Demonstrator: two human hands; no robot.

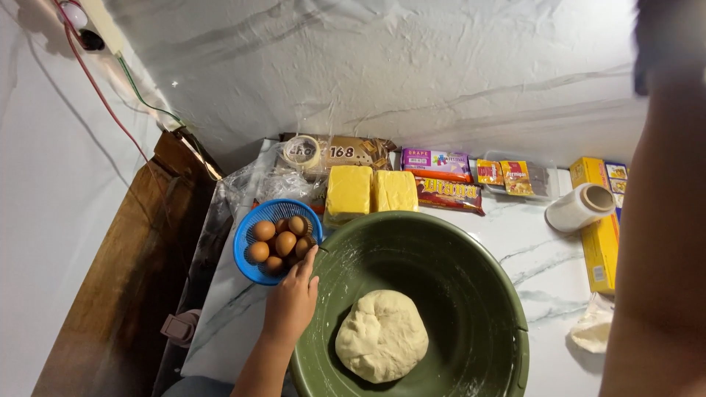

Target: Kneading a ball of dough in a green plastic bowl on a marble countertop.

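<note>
A rough white wall point(412, 66) rose behind the work surface, with a red cable point(99, 95) and a green one running down its left side. Below it lay a white marble-patterned counter point(537, 257), and a dark wooden board point(125, 279) leaned along its left edge. On the counter stood a big green basin point(471, 294), and a ball of pale dough point(381, 335) sat on its floured bottom, toward the near side. The right arm point(658, 242) filled the right edge of the view close to the camera; its hand was out of sight, so its state could not be told. The left hand point(293, 298) rested on the basin's left rim, fingers loosely together and pointing toward a small blue basket point(247, 237) of brown eggs point(279, 240) just beside the basin. Behind the basin lay two yellow blocks point(371, 191), coloured packets, a yellow box point(599, 235), a roll of clear film point(579, 207) and a roll of tape point(301, 151).
</note>
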